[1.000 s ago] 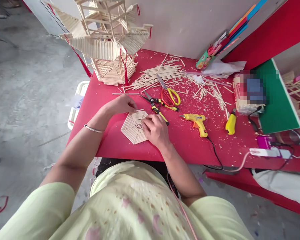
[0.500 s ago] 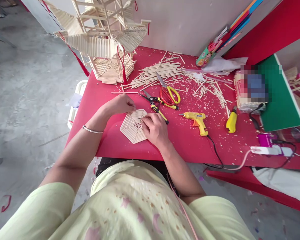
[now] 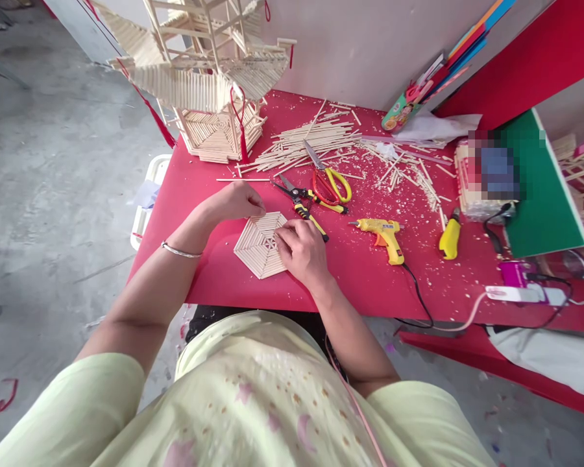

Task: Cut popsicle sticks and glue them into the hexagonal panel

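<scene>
A hexagonal panel of thin wooden sticks (image 3: 259, 251) lies flat on the red tabletop (image 3: 214, 259), with a small star-like pattern at its middle. My left hand (image 3: 238, 201) is curled, its fingertips pressed together at the panel's upper left edge; whatever they pinch is too small to make out. Across the panel's right side rests my right hand (image 3: 302, 250), fingers bent and closed, touching the sticks and covering part of them. Just beyond the hands are black-and-yellow pruning shears (image 3: 302, 206) and scissors with red and yellow handles (image 3: 329, 180).
A stick-built pagoda model (image 3: 219, 97) with red tassels stands at the back left. Loose sticks (image 3: 306, 144) and shavings are scattered behind the tools. To the right lie a yellow glue gun (image 3: 382, 235) with its cord, a yellow-handled cutter (image 3: 450, 239) and a power strip (image 3: 516, 294).
The view has shifted very slightly. Both hands and the hexagonal panel hold the same positions as before.
</scene>
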`<state>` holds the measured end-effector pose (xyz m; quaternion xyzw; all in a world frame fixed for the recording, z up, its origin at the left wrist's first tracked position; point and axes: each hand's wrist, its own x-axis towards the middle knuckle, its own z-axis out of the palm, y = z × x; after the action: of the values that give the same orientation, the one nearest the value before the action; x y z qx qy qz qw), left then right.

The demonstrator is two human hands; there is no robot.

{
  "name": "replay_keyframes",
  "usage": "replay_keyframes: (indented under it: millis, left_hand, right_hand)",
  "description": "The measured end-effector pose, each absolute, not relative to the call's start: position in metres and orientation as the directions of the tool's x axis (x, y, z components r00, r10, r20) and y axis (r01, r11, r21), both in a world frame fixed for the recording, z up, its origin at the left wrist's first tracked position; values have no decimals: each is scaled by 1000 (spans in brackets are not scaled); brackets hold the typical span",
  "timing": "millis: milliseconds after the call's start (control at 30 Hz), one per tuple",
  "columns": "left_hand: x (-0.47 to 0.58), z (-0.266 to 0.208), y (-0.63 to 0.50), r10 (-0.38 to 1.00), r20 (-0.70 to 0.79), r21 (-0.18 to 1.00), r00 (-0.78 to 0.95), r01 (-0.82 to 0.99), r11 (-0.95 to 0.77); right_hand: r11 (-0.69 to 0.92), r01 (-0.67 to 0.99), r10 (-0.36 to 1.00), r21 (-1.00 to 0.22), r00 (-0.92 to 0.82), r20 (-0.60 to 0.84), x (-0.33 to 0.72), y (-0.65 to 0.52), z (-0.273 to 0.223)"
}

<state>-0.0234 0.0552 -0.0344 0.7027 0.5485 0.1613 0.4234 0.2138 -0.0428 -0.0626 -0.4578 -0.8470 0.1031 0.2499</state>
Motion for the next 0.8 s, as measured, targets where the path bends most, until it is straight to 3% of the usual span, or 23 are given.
replay_keyframes:
  millis: [800]
  left_hand:
    - [-24,-27,53,892,-317,730,321,683,13]
  right_hand:
    - [590,707,800,-389,-449,398,213,-42,-64]
